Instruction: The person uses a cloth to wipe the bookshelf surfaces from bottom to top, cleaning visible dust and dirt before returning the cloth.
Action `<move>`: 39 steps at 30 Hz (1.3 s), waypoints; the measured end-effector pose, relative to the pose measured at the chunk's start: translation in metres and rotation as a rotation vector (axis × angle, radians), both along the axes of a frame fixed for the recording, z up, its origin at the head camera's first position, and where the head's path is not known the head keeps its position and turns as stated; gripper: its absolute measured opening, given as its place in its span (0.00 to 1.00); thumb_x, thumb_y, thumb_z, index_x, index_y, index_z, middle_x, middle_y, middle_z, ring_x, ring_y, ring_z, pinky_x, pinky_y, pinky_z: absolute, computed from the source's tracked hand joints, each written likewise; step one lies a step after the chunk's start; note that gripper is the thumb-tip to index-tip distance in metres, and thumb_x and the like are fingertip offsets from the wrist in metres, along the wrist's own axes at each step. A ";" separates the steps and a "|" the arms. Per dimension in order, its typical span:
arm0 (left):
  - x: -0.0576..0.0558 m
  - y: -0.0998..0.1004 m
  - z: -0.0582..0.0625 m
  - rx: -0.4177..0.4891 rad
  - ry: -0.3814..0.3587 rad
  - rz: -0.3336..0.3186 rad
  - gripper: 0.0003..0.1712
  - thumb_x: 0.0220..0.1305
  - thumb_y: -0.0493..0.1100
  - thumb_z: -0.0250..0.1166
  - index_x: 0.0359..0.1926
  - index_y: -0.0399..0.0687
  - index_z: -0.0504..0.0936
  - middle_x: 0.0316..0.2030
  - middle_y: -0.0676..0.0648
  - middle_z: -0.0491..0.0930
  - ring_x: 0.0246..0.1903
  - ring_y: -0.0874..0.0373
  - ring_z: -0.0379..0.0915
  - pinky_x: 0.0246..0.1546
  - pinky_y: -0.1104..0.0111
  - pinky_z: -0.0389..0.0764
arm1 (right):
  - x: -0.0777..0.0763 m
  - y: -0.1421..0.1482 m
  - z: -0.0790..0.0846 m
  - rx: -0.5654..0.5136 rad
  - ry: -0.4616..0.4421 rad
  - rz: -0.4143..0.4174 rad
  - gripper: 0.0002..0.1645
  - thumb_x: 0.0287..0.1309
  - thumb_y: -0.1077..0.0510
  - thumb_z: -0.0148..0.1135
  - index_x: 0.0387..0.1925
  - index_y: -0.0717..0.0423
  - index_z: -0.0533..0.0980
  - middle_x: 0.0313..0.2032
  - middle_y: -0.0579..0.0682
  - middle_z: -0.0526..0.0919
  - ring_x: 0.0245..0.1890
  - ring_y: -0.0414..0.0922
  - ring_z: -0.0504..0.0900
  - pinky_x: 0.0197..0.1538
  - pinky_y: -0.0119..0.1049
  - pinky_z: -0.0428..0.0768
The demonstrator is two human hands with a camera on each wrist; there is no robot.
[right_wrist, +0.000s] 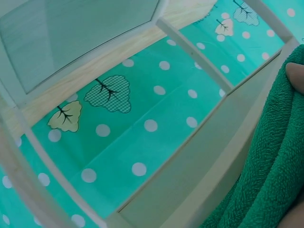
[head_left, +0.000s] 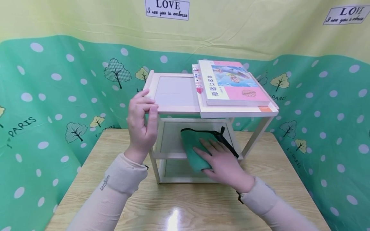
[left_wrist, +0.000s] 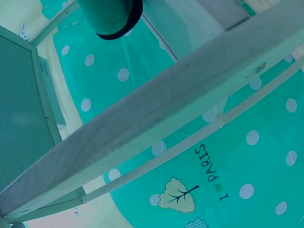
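A small white three-tier shelf rack (head_left: 179, 109) stands on the wooden table. My left hand (head_left: 142, 125) grips the top tier's front left corner, fingers over the side rail and thumb at the front. My right hand (head_left: 225, 162) holds a green towel (head_left: 190, 149) with black edging at the middle tier's front edge, its fingers spread over the fabric. In the right wrist view the towel (right_wrist: 270, 175) hangs in folds, with fingertips at its edge. A rounded end of the towel (left_wrist: 107, 16) shows in the left wrist view, where the left hand is out of sight.
Two stacked books (head_left: 234, 83) lie on the right part of the top tier, the upper one pink and white with a blue picture. The wooden table (head_left: 121, 205) extends in front and to both sides. A green and yellow patterned curtain (head_left: 57, 96) encloses the back and sides.
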State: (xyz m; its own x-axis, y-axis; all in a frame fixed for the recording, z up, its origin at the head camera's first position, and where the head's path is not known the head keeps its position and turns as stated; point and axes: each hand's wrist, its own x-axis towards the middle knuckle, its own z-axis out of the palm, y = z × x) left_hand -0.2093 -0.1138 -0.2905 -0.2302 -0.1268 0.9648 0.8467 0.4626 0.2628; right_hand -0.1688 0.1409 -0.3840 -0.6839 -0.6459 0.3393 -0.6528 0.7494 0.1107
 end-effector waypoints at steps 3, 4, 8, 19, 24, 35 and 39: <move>0.000 0.000 0.000 0.000 0.000 -0.001 0.09 0.63 0.35 0.51 0.30 0.31 0.72 0.35 0.32 0.75 0.58 0.36 0.73 0.68 0.50 0.71 | -0.001 -0.005 -0.001 0.002 0.007 0.005 0.40 0.53 0.43 0.65 0.69 0.41 0.69 0.71 0.56 0.68 0.68 0.60 0.70 0.69 0.57 0.71; 0.000 0.000 0.000 0.001 -0.001 -0.001 0.09 0.63 0.35 0.51 0.30 0.31 0.72 0.35 0.32 0.75 0.58 0.36 0.73 0.68 0.50 0.71 | -0.001 -0.006 -0.001 0.001 0.009 0.007 0.40 0.53 0.44 0.65 0.69 0.41 0.69 0.70 0.56 0.68 0.68 0.60 0.70 0.69 0.57 0.71; 0.000 0.000 0.000 -0.001 -0.003 0.000 0.09 0.63 0.35 0.51 0.30 0.31 0.72 0.36 0.31 0.75 0.59 0.36 0.73 0.68 0.50 0.70 | -0.001 -0.012 0.000 0.006 0.016 0.014 0.40 0.53 0.45 0.65 0.69 0.40 0.69 0.70 0.56 0.69 0.68 0.61 0.71 0.69 0.58 0.71; 0.000 0.000 0.000 0.003 -0.002 0.000 0.09 0.63 0.35 0.51 0.30 0.31 0.72 0.36 0.32 0.75 0.59 0.37 0.73 0.68 0.50 0.71 | -0.002 -0.023 -0.002 0.034 0.045 0.020 0.38 0.55 0.46 0.62 0.69 0.40 0.69 0.70 0.55 0.69 0.67 0.60 0.71 0.69 0.55 0.72; 0.000 0.001 0.000 0.010 0.004 -0.003 0.09 0.63 0.34 0.51 0.30 0.32 0.72 0.35 0.31 0.75 0.58 0.37 0.73 0.68 0.50 0.71 | -0.002 -0.026 -0.003 0.049 0.040 0.013 0.38 0.56 0.46 0.61 0.70 0.39 0.68 0.71 0.55 0.68 0.68 0.60 0.70 0.70 0.55 0.71; 0.000 0.001 0.001 0.013 0.007 -0.004 0.09 0.63 0.35 0.51 0.30 0.32 0.72 0.35 0.31 0.75 0.58 0.37 0.73 0.68 0.50 0.71 | -0.003 -0.033 -0.003 0.053 0.059 0.019 0.37 0.57 0.46 0.61 0.70 0.39 0.68 0.70 0.56 0.69 0.67 0.60 0.71 0.69 0.56 0.71; 0.000 0.001 0.001 0.014 0.016 -0.015 0.09 0.63 0.34 0.51 0.30 0.31 0.73 0.35 0.31 0.75 0.57 0.36 0.74 0.67 0.50 0.71 | -0.002 -0.034 -0.004 0.038 0.076 0.027 0.37 0.56 0.47 0.61 0.69 0.39 0.69 0.70 0.56 0.69 0.66 0.60 0.72 0.69 0.56 0.72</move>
State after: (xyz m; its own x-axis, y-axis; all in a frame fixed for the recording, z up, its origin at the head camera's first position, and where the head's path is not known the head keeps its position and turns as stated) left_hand -0.2093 -0.1126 -0.2894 -0.2166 -0.1372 0.9666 0.8577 0.4462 0.2555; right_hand -0.1708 0.1067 -0.3878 -0.6394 -0.6769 0.3647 -0.6610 0.7262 0.1891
